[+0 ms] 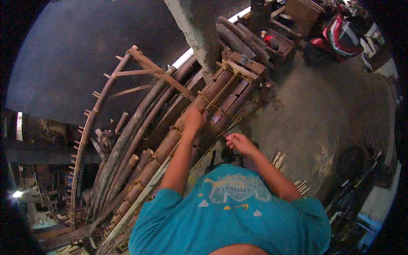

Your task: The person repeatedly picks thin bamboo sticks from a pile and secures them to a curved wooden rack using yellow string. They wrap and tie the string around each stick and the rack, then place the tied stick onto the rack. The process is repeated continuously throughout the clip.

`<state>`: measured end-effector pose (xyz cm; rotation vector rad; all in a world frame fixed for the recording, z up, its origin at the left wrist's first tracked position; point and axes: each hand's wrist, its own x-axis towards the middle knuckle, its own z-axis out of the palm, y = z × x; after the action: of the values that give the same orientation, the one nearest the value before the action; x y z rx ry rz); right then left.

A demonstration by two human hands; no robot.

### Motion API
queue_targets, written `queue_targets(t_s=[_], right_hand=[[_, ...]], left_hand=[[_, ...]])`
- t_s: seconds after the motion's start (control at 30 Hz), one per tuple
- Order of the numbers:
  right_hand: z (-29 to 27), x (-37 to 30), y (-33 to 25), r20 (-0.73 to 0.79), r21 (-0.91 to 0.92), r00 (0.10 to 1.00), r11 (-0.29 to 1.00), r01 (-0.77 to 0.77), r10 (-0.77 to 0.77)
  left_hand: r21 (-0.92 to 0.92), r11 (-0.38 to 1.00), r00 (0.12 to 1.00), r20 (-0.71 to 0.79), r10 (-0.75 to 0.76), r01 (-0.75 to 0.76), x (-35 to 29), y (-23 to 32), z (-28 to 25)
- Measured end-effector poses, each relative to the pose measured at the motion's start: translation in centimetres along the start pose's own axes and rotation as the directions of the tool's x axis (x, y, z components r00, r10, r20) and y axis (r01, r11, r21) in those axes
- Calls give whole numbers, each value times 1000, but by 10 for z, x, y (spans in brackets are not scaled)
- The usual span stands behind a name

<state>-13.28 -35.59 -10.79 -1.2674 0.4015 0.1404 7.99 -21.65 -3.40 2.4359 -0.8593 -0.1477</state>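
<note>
Two thick brown bamboo poles (222,85) lie side by side at a slant in front of me, bound with yellow cord (225,111). My left hand (195,117) is closed over the left pole, at the lower end of a thin light strip (224,90) that runs along the poles. Its fingertips are partly hidden, and the strip seems to pass into its grip. To the right of the poles is my right hand (240,143), fingers bent and pressed together near loose cord. Whatever they pinch is too small to make out.
A curved wooden frame with pegs (97,106) stands at the left, beside long poles (142,108). A concrete post (191,32) rises behind the work. Thin sticks (278,160) lie by my right arm. A red motorbike (340,38) is at the far right on the concrete floor (293,114).
</note>
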Motion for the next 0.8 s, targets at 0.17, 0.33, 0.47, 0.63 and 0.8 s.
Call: queue_targets(t_s=[0.17, 0.33, 0.47, 0.63, 0.8], right_hand=[[4, 51, -94, -33, 816, 973, 568, -105, 228], [57, 98, -134, 20, -162, 867, 854, 494, -498], [83, 125, -214, 616, -760, 770, 134, 636, -166], [50, 237, -161, 314, -841, 915, 373, 391, -252], [23, 105, -203, 794, -111, 341, 432, 895, -503]], left_hand=[[-34, 995, 987, -134, -94, 90, -4, 31, 17], [71, 957, 958, -91, -274, 280, 15, 54, 34], [84, 994, 970, -238, -51, 73, -10, 23, 46], [-52, 998, 987, -156, -43, 36, 13, 49, 28], [-55, 983, 971, -159, -179, 173, 1, 43, 26]])
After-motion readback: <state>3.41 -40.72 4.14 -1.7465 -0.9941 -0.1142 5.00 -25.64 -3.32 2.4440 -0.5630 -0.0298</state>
